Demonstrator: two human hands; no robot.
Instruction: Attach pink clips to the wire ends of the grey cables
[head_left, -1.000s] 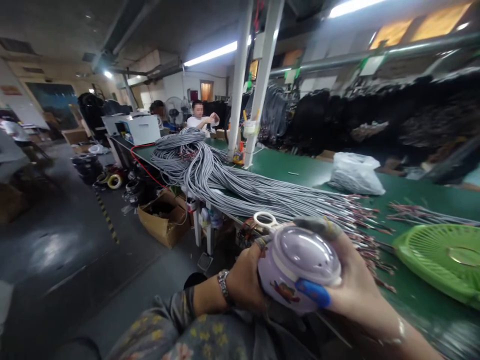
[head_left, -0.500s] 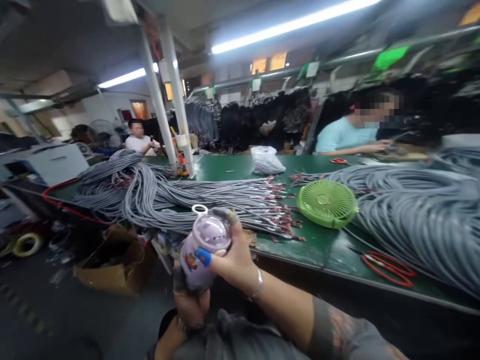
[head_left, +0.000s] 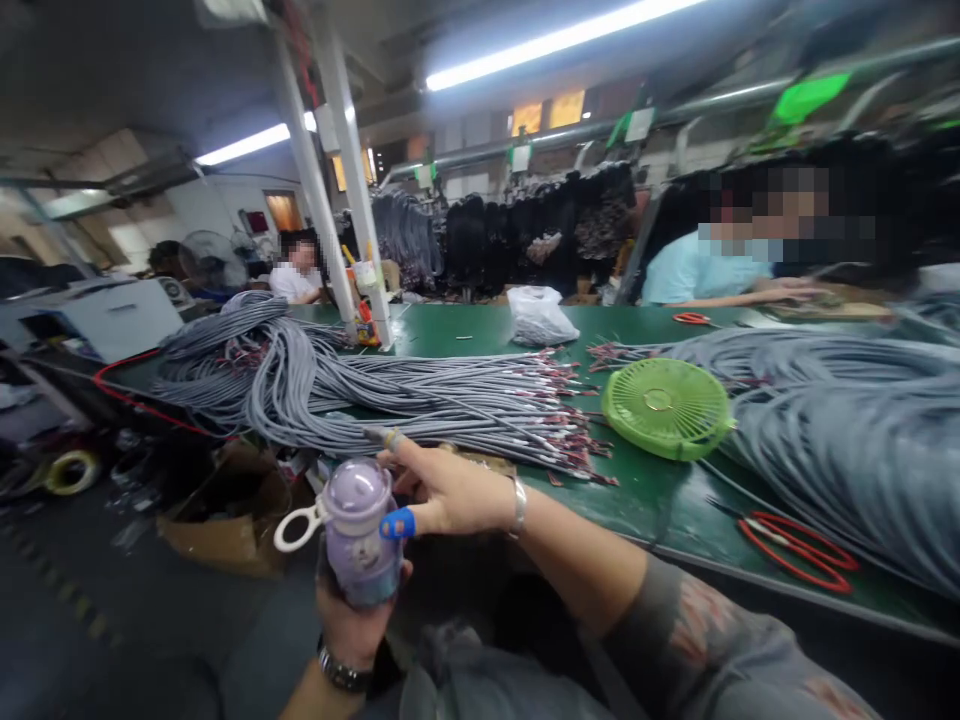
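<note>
A lilac drink bottle with a domed lid and a white ring loop stands nearly upright in front of me. My left hand wraps round it from below, partly hidden behind it. At its right side is my right hand, fingers apart, with the index stretched out past the lid. The thumb, wrapped in blue, is at the bottle's side; whether it presses on it I cannot tell. Just beyond the hands, a bundle of grey cables with stripped reddish ends lies on the green table.
A green fan and red-handled scissors lie to the right, beside coiled grey cables. Further back are a white plastic bag and two co-workers. White posts rise from the table. A cardboard box sits below left.
The bottle has moved down and left and turned, so its ring loop now points left. My right hand has loosened from the lid and its index finger has straightened.
</note>
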